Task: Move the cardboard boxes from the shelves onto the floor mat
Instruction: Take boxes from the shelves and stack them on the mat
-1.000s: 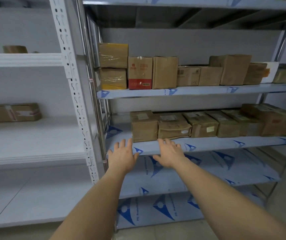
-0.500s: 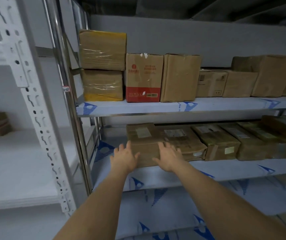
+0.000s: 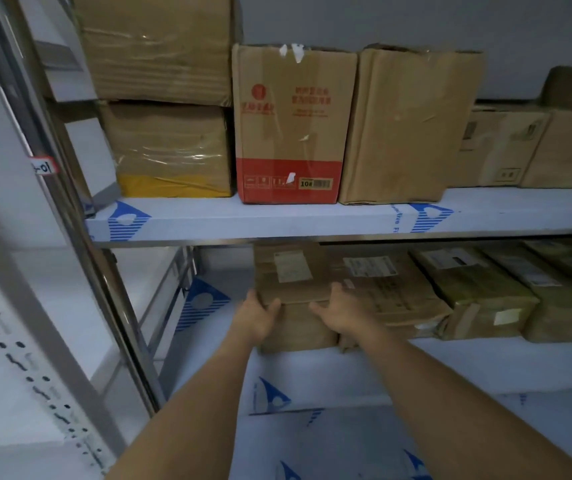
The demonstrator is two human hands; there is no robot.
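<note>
A taped cardboard box [image 3: 291,275] with a white label is the leftmost of a row on the lower shelf [image 3: 451,368]. My left hand [image 3: 255,318] grips its front left corner, thumb on the front face and fingers round the left side. My right hand [image 3: 341,311] grips the front right corner, its fingers reaching into the gap beside the neighbouring box [image 3: 385,285]. Several more boxes follow to the right. The floor mat is out of view.
The upper shelf [image 3: 277,220] hangs low over the box and carries a red-and-brown box [image 3: 288,133], a plain box [image 3: 406,126] and two stacked wrapped boxes [image 3: 170,147]. A steel upright [image 3: 80,237] and a white rack [image 3: 18,341] stand at the left.
I have moved closer to the shelves. Both hands went forward from in front of the shelf edge and closed on the two front corners of the leftmost box.
</note>
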